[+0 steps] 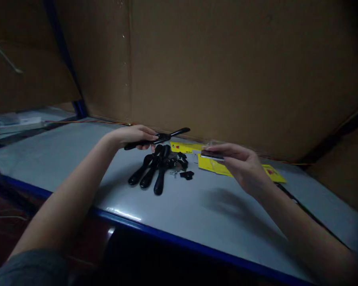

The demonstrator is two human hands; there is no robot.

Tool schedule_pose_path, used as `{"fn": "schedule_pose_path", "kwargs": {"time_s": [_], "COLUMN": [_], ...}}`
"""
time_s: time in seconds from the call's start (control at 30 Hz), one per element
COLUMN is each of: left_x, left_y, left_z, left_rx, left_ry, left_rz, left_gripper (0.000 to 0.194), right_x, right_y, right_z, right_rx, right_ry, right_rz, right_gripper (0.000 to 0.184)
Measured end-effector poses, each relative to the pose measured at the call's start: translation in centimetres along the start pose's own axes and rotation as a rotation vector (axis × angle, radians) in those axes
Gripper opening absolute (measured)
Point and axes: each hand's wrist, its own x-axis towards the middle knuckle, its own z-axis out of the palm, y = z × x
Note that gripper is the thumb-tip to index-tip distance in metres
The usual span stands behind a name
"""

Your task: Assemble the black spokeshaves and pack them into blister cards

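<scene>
My left hand (140, 137) is closed around a long black handled tool (179, 132); its tip points right and its butt end sticks out to the left under my palm. Below that hand, a cluster of black handles (147, 176) with rounded ends lies on the table. Small black parts (186, 174) sit beside them, too dark to name. My right hand (241, 163) pinches a thin, flat, dark strip (211, 155) with a pale lower edge, and clear plastic shows near it. The strip is held above the yellow printed packages (214, 165).
The grey tabletop (173, 214) ends at a blue front edge (167, 237). A brown board (226, 71) rises behind it. Clear-wrapped items (14, 120) lie at the far left. A dark, thin object (289, 193) rests beside my right forearm.
</scene>
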Motion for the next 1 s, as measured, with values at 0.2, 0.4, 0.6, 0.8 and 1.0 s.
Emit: {"fn": "schedule_pose_path", "kwargs": {"time_s": [0.2, 0.4, 0.6, 0.8, 1.0], "left_x": [2.4, 4.1, 2.9, 2.5, 2.8], "left_y": [1.2, 0.7, 0.0, 0.1, -0.3], "left_z": [4.0, 6.4, 7.4, 8.1, 8.7], "left_rx": [-0.128, -0.158, -0.190, -0.200, -0.181], "left_ry": [-0.481, -0.667, -0.758, -0.736, -0.668], "left_rz": [0.017, 0.034, 0.049, 0.044, 0.047], "left_gripper": [0.027, 0.024, 0.030, 0.028, 0.031], "right_x": [-0.3, -0.6, -0.9, -0.9, -0.8], "right_y": [-1.2, -0.8, -0.6, -0.5, -0.1], "right_z": [0.0, 1.4, 2.2, 2.8, 3.2], "right_rx": [-0.047, -0.318, -0.413, -0.645, -0.765], "right_ry": [0.009, -0.013, -0.026, -0.135, -0.221], "right_rz": [-0.139, -0.173, -0.175, -0.152, -0.157], "right_gripper": [0.020, 0.047, 0.054, 0.025, 0.028]}}
